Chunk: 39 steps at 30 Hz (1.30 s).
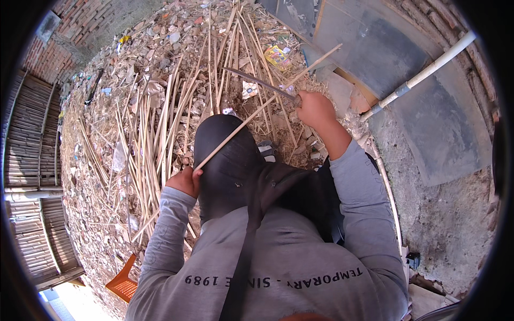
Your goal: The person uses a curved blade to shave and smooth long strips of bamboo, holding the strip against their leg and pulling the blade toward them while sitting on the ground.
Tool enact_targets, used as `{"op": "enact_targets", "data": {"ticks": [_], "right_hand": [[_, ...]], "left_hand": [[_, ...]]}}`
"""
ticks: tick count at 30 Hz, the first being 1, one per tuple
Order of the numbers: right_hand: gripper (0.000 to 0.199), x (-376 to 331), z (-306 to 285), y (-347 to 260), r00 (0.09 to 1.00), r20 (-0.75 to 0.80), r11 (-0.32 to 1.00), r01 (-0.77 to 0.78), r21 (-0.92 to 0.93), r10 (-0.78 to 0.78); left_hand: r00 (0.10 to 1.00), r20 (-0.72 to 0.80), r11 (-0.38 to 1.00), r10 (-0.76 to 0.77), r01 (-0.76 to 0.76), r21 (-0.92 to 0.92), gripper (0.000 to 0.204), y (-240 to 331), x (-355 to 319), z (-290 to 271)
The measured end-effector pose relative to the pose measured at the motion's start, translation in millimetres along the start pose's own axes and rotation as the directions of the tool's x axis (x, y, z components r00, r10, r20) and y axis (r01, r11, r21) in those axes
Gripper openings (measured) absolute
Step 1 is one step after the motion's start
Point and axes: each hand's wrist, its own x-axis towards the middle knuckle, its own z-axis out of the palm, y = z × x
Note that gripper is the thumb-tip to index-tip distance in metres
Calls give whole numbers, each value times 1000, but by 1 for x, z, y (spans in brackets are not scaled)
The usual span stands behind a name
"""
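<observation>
My left hand [184, 181] is closed around the near end of a long, pale bamboo stick [231, 136]. The stick slants up to the right across my dark-clad knee [218, 155], and its far end reaches past my right hand. A knife [259, 81] with a long, dark, narrow blade is gripped in my right hand [316, 109], its tip pointing up and left. Blade and stick cross just left of my right fist; whether they touch I cannot tell. The knife's handle is mostly hidden by my fingers.
Many bamboo strips [150, 128] lie on the littered ground to the left, with more strips [230, 48] ahead. At the right, a pale pole [423, 77] slants before grey panels [375, 48]. An orange plastic chair [123, 283] stands at lower left, near bamboo walls [32, 128].
</observation>
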Motion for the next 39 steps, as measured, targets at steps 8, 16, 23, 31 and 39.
{"op": "enact_targets", "data": {"ticks": [8, 16, 23, 31, 39], "right_hand": [[25, 3, 20, 25, 998, -23, 994, -61, 89, 64], [28, -6, 3, -11, 1000, -16, 996, 7, 87, -6], [32, 1, 5, 13, 996, -34, 995, -82, 48, 84], [33, 4, 11, 19, 987, -23, 978, -156, 135, 160], [28, -11, 10, -15, 992, -17, 991, 127, 31, -127]], "left_hand": [[997, -69, 998, 30, -27, 52, 40, 9, 2, 8], [990, -109, 995, 92, -94, -21, 43, -12, -4, 23], [982, -135, 991, 134, -132, 22, 41, -10, 0, 9], [992, -72, 995, 99, -98, 16, 42, -3, 3, 5], [989, -45, 989, 139, -141, -33, 42, -15, 4, 6]]}}
